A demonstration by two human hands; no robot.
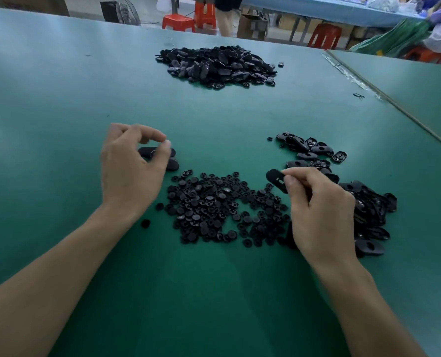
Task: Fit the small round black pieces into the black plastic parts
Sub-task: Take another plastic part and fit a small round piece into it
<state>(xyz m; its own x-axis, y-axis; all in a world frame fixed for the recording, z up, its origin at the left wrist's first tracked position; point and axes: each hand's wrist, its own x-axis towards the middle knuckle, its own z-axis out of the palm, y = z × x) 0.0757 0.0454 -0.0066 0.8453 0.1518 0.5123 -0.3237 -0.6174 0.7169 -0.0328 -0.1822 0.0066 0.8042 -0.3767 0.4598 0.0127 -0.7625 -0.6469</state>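
A heap of small round black pieces (222, 207) lies on the green table (60, 99) between my hands. My right hand (319, 212) pinches one oval black plastic part (276, 179) between thumb and fingers and holds it just above the right side of the heap. My left hand (129, 171) hovers with loosely curled fingers over two oval black parts (171, 164) lying side by side on the table; nothing shows between its fingertips. More oval parts (371, 210) are piled under and to the right of my right hand.
A smaller scatter of oval parts (307, 148) lies beyond my right hand. A large pile of black parts (217, 65) sits at the far middle. A seam between tables (394, 106) runs along the right. Red stools (178, 21) and people are behind.
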